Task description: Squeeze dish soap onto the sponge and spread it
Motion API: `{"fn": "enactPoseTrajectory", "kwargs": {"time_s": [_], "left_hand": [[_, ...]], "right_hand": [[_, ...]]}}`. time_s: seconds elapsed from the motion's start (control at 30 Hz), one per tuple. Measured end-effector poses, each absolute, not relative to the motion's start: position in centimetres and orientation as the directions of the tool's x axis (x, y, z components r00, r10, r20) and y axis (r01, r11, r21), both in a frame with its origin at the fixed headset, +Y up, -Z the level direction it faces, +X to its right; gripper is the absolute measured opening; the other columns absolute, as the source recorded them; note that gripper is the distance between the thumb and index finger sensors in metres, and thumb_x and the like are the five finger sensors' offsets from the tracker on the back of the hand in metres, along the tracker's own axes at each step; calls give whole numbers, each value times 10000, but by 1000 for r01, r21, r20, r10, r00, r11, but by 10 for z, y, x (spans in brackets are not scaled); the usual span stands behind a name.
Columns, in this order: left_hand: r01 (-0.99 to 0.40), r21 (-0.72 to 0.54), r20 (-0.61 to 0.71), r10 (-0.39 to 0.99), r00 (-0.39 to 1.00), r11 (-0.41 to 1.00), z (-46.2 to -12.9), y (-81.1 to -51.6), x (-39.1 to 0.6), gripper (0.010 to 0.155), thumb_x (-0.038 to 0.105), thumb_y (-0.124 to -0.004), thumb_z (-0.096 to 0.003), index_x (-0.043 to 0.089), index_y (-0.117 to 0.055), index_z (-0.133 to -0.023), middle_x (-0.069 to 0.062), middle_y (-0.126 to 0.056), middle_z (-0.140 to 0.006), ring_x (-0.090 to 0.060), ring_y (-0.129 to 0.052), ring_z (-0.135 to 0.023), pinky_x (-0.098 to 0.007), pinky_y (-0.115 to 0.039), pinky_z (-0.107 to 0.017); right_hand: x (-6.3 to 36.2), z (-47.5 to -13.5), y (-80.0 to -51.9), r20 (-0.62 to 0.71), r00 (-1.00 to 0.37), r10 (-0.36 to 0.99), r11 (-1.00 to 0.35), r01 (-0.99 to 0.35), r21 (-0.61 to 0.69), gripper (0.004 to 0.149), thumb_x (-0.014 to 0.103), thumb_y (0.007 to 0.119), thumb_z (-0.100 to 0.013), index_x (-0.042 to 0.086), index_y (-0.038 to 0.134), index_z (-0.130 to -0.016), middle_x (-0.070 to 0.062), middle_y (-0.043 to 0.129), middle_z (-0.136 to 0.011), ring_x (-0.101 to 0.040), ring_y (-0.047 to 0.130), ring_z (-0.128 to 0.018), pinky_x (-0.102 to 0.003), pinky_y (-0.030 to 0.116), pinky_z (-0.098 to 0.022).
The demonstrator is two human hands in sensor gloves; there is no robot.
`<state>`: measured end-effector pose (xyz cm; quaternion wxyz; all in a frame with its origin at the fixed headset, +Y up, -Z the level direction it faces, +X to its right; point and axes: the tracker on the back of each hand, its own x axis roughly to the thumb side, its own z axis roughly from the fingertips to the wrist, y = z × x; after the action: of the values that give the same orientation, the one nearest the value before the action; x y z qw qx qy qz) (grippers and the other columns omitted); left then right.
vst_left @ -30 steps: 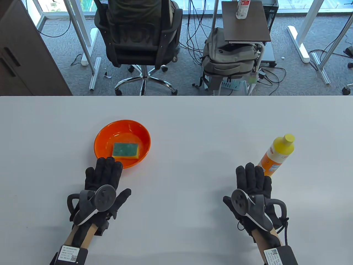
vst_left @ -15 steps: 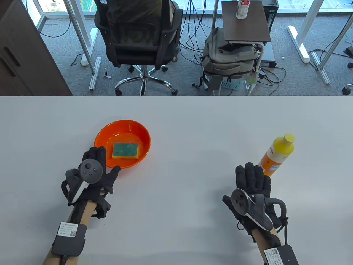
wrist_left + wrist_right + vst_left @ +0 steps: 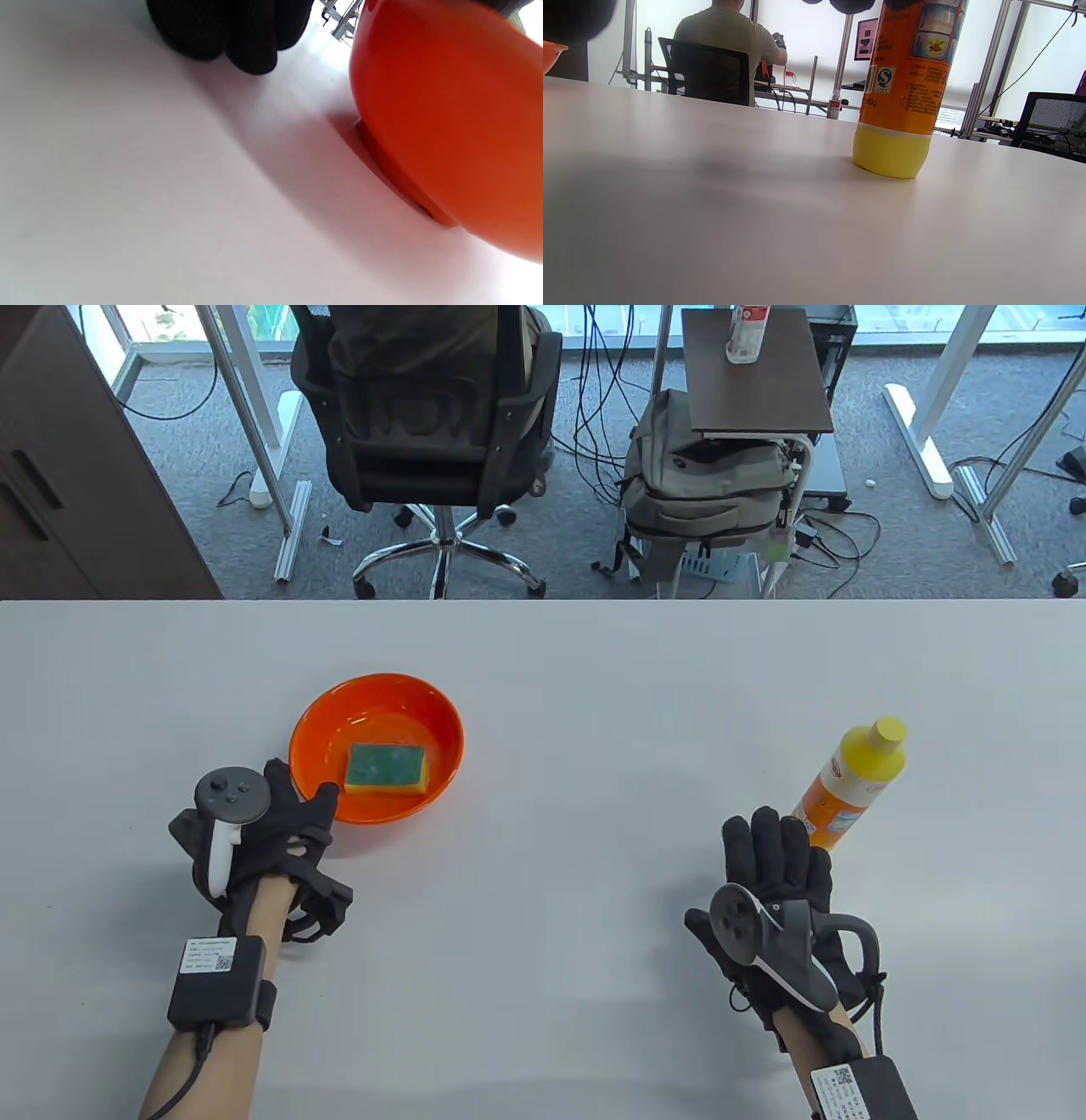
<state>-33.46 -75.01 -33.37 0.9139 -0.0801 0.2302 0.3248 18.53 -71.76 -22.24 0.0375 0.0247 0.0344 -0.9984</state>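
Right hand (image 3: 776, 891): lower right of the table view, flat on the table (image 3: 543, 984), fingers extended and open, gripping nothing; fingertips just short of the bottle base.
Left hand (image 3: 271, 836): lower left of the table view, turned on edge beside the bowl; thumb at the near-left rim, fingers (image 3: 237, 34) curled toward the table in the left wrist view. Contact with the rim looks likely but cannot be told for certain; nothing enclosed, hand not closed on anything.
Bowl (image 3: 322, 729): orange, centre-left, sitting on the table.
Sponge (image 3: 386, 768): green face up, yellow underneath, lying inside the bowl, right of the left thumb.
Dish soap bottle (image 3: 853, 780): right of centre, upright, yellow cap on, orange label; fills the upper middle of the right wrist view, base planted on the table.
Step in hand: steadying the bowl, by the look of it; bottle not yet picked up.
Doing it well: pin the bowl by its rim without tipping; wrap the bottle mid-body, not at the cap; check cap opening before inverting; aim nozzle over the green face, squeeze gently.
Far: office chair (image 3: 424, 407) and backpack (image 3: 704, 475) beyond the table edge, top of the table view.
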Motion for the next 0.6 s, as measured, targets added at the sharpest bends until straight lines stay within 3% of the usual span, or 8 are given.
{"fn": "enactPoseTrajectory", "kwargs": {"time_s": [0.13, 0.23, 0.3, 0.43, 0.6], "left_hand": [[-703, 21, -515, 610, 602, 711, -336, -754, -338, 781, 570, -717, -420, 140, -530, -1045, -76, -994, -751, -261, -1076, -481, -422, -911, -386], [-864, 111, -575, 741, 346, 490, -335, -767, -339, 695, 491, -720, -433, 90, -630, -993, -41, -1069, -577, -217, -1104, -293, -376, -937, -256], [-909, 163, -589, 777, 221, 383, -333, -773, -338, 654, 460, -715, -438, 81, -671, -969, -95, -1056, -528, -212, -1094, -243, -367, -937, -210], [-871, 191, -586, 765, 268, 452, -332, -772, -335, 625, 452, -714, -425, 66, -717, -916, -58, -1064, -445, -155, -1086, -156, -309, -947, -156], [-897, 199, -579, 786, 217, 395, -328, -777, -329, 611, 441, -732, -413, 54, -748, -886, -52, -1066, -396, -141, -1077, -107, -293, -943, -122]], "right_hand": [[186, -222, -717, -53, -996, -72, -995, 75, -63, 1030, 741, 732, -293, 316, 188, -1057, -40, 197, -1173, -371, 332, -1105, -563, 388, -809], [186, -223, -717, -53, -996, -70, -995, 73, -64, 1029, 740, 734, -294, 316, 190, -1057, -40, 197, -1173, -371, 331, -1106, -562, 389, -811], [187, -223, -717, -53, -996, -69, -995, 72, -65, 1029, 740, 733, -294, 316, 189, -1057, -39, 197, -1174, -371, 332, -1105, -558, 391, -814], [187, -223, -717, -53, -996, -65, -995, 69, -66, 1028, 739, 733, -294, 316, 191, -1057, -41, 199, -1173, -371, 331, -1105, -566, 390, -809], [187, -223, -717, -54, -996, -64, -995, 68, -68, 1027, 739, 732, -294, 315, 191, -1057, -41, 199, -1173, -371, 331, -1105, -567, 390, -809]]}}
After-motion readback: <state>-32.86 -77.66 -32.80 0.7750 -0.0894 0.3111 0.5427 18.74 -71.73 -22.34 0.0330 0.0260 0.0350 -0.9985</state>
